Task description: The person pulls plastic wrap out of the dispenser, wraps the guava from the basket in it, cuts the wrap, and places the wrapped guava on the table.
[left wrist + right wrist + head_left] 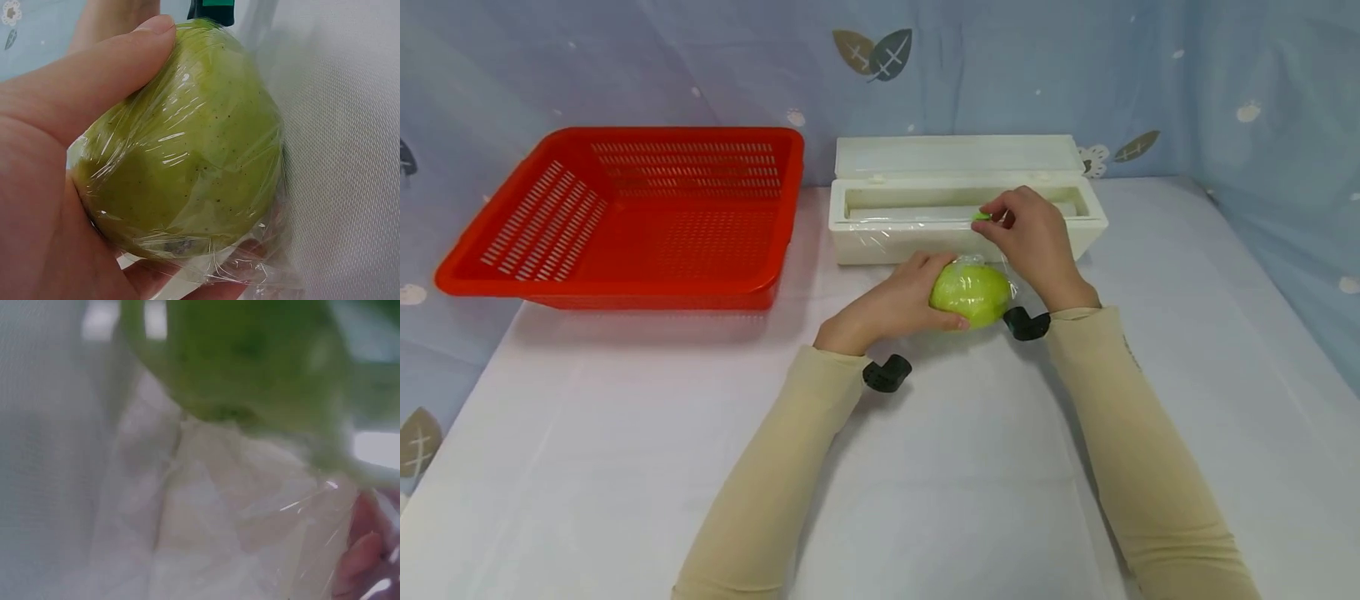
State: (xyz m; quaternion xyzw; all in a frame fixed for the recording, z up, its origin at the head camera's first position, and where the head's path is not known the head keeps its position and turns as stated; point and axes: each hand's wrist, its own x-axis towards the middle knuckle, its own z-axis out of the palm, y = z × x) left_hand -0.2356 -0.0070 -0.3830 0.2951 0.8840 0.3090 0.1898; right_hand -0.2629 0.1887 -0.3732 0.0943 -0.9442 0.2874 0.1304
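Note:
A green, dark-specked pear (pixel 976 293) is wrapped in clear cling film, its loose ends bunched below it in the left wrist view. My left hand (pixel 917 298) grips the pear from its left side, the thumb (pixel 125 69) lying across the film. Behind the pear stands a white cling film dispenser (pixel 895 246), lid up, with film stretched along its front edge. On that edge my right hand (pixel 1033 237) pinches a small green slide cutter (pixel 981 217) between thumb and fingertips. Blurred and close, the pear (pixel 250 369) fills the top of the right wrist view.
A red slotted basket (pixel 700 287) stands at the back left. The dispenser's raised lid (pixel 955 156) leans near a blue patterned cloth backdrop (pixel 1000 67). White cloth (pixel 955 500) covers the table. Small black wrist cameras (pixel 887 373) stick out beside both wrists.

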